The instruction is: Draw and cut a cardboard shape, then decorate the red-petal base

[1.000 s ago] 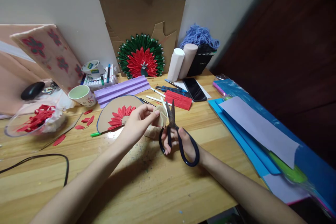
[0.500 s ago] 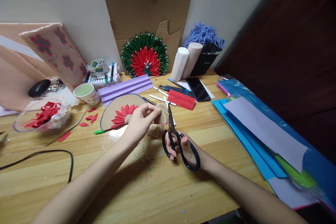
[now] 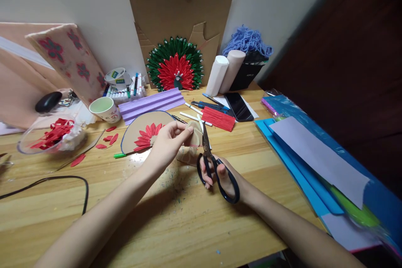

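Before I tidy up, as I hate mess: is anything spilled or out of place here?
Yes: loose red paper petals lie scattered on the wooden table, beside the clear bowl of red scraps rather than in it.

Bare surface [image 3: 194,226] is left open across the lower centre. The right is blocked by blue sheets [image 3: 282,155], the left by a black cable [image 3: 47,179].

a red and green paper rosette [image 3: 176,70] is leaned on a cardboard sheet [image 3: 179,12] behind it, with a purple pleated paper [image 3: 152,104] laid just before it, a paper cup [image 3: 104,109] and a clear bowl of red strips [image 3: 21,147] set to its left, and a black phone [image 3: 239,106], blue yarn [image 3: 248,42] and blue sheets [image 3: 290,159] seen to its right.
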`<control>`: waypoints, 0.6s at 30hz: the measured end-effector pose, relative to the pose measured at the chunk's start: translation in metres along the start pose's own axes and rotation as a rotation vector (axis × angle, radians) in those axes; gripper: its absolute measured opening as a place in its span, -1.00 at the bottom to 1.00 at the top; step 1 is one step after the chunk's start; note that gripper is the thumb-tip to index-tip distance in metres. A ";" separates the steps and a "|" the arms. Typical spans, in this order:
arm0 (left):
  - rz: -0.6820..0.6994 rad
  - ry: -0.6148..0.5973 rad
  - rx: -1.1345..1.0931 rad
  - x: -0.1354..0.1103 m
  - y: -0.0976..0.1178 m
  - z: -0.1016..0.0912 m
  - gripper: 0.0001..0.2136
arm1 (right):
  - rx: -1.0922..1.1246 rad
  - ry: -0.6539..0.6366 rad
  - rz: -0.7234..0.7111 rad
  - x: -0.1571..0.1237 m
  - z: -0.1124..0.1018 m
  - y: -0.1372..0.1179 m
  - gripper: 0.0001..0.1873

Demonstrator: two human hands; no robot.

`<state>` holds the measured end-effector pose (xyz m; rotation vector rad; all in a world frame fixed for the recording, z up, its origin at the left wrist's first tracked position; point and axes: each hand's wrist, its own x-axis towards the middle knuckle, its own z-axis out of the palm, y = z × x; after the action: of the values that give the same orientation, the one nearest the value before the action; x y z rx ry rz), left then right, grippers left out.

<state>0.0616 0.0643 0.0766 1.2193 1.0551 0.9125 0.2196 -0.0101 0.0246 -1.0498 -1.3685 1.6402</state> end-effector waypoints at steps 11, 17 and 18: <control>-0.019 0.020 -0.007 0.000 0.001 0.002 -0.85 | 0.001 0.003 0.032 0.000 -0.002 0.000 -0.21; -0.019 0.027 0.007 0.001 -0.001 0.001 -0.85 | -0.090 0.013 0.024 -0.003 -0.007 0.009 -0.25; -0.017 0.029 0.009 0.001 -0.001 0.001 -0.85 | -0.092 0.019 0.025 -0.003 -0.007 0.010 -0.24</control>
<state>0.0630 0.0646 0.0752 1.2055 1.0923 0.9155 0.2269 -0.0114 0.0148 -1.1370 -1.4349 1.5939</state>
